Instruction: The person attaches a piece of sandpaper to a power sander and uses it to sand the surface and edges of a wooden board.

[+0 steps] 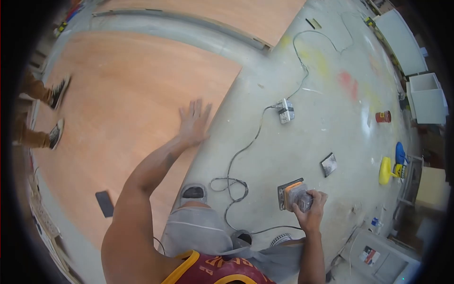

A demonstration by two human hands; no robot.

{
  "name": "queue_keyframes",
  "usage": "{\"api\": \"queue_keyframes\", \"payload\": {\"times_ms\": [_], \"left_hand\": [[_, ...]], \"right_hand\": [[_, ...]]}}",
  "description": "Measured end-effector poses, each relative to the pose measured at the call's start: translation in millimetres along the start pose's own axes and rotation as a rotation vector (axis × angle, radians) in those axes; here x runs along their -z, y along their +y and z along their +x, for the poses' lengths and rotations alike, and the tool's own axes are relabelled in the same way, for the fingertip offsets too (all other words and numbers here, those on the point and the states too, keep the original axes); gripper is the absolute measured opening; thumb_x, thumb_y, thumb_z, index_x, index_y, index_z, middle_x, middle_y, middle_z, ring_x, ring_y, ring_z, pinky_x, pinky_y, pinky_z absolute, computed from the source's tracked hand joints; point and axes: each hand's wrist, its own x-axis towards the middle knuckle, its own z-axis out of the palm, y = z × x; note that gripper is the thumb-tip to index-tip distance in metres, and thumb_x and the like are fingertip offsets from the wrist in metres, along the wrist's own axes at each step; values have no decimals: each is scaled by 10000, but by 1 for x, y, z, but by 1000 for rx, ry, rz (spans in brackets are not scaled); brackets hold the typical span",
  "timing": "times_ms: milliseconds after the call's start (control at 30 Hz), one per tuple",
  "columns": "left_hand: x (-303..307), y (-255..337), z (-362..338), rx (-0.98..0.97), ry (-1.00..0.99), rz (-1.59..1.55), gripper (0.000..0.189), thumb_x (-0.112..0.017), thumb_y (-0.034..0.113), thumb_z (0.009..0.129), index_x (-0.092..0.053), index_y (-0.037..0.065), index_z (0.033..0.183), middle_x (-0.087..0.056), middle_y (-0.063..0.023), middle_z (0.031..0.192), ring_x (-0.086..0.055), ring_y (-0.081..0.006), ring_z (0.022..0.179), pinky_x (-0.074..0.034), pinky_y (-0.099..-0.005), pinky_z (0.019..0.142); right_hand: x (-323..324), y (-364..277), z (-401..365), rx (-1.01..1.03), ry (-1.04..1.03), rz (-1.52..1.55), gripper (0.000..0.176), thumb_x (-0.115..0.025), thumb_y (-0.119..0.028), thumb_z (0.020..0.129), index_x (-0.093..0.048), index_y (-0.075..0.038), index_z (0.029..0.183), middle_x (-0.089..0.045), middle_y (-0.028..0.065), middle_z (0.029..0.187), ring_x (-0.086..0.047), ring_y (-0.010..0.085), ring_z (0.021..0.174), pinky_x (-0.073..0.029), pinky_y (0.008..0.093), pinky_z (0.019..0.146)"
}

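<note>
– Concrete floor (331, 94), is that what fills the view?

– Yes, pale grey and paint-stained, seen from above. A large plywood sheet (118, 109) lies on it and covers the left half.

– Where are the hands?

– The left hand (193, 124) rests flat on the right edge of the plywood, fingers spread apart and holding nothing. The right hand (311, 206) is on the near right, fingers closed around the top of a sander (293, 194).

– And the sander itself?

– It sits on the bare concrete, just right of the person's knees, with an orange edge showing. A dark cable (246, 151) loops on the floor near it and runs away to a socket block (285, 111) further off.

– Anything else around?

– A dark square of sandpaper (328, 164) lies just beyond the sander. A phone (104, 203) lies on the near left of the plywood. Another person's shoes (56, 133) stand at the far left edge. On the right are a red can (383, 116), a yellow tool (385, 171) and white cabinets (425, 97).
</note>
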Motion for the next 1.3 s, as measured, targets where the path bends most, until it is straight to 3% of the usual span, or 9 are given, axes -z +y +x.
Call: {"api": "queue_keyframes", "payload": {"times_ms": [133,333,400,500,633,900,1133,1233,1300], "left_hand": [[33,2,91,-78,-35,52,1102,-732,564,830,-148,183,1683,-88,-222,1736,-104,-432,1594,-107,-744,1200],[21,-13,134,-126,359,-258,716,-615,458,968,-432,159,1592,-304,-143,1696,-224,-349,1581,-79,-608,1266],[20,-14,135,-137,382,-333,553,-538,337,1032,-504,116,1537,-407,-168,1640,-305,-358,1551,-93,-605,1260],[6,-12,143,-92,405,-392,497,-500,275,1056,-519,94,1518,-452,-165,1612,-339,-350,1538,-98,-595,1259],[5,-9,140,-113,393,-353,489,-494,262,1061,-519,96,1520,-455,-149,1615,-339,-334,1541,-106,-583,1261],[-15,-9,146,-121,447,-283,489,-492,290,1067,-528,94,1513,-466,-127,1612,-352,-331,1533,-138,-554,1266],[-21,-1,138,-58,488,-270,521,-470,315,1079,-490,65,1536,-411,-185,1633,-315,-343,1543,-179,-498,1269],[-30,2,126,118,505,-187,553,-449,326,1085,-439,62,1570,-351,-208,1659,-269,-352,1559,-182,-471,1272],[-33,9,116,207,459,-113,577,-437,332,1086,-397,61,1595,-322,-210,1673,-243,-362,1567,-168,-475,1275]], "right_hand": [[-9,-49,51,-31,-126,-13,704,-889,-123,680,-511,-83,1272,-494,187,1172,-560,377,1080,-521,458,915],[-47,-101,134,-78,-171,214,712,-904,-201,712,-511,-82,1294,-548,169,1184,-607,324,1063,-545,431,865],[-63,-114,156,-534,-364,671,719,-876,-156,782,-404,-134,1324,-534,107,1132,-644,200,899,-573,334,610],[-147,-76,165,-434,-213,983,681,-834,-139,840,-371,-149,1339,-562,90,1101,-655,167,777,-548,285,491],[-205,-89,172,-640,-143,1448,631,-783,-118,888,-360,-161,1354,-585,103,1122,-682,186,790,-569,311,501],[-291,-101,163,-1013,-66,2390,382,-674,-413,978,-633,-122,1223,-699,82,1033,-711,225,785,-574,337,490],[-288,-80,240,-713,-185,2255,638,-754,-417,923,-449,-167,1425,-657,88,1129,-687,241,794,-567,339,480],[-277,-56,279,-583,-270,2149,886,-808,-353,882,-267,-184,1563,-580,151,1301,-675,285,977,-586,385,547],[-266,-50,283,-734,-104,1973,1012,-840,-223,843,-192,-140,1615,-559,162,1285,-638,260,1087,-605,402,718]]}}
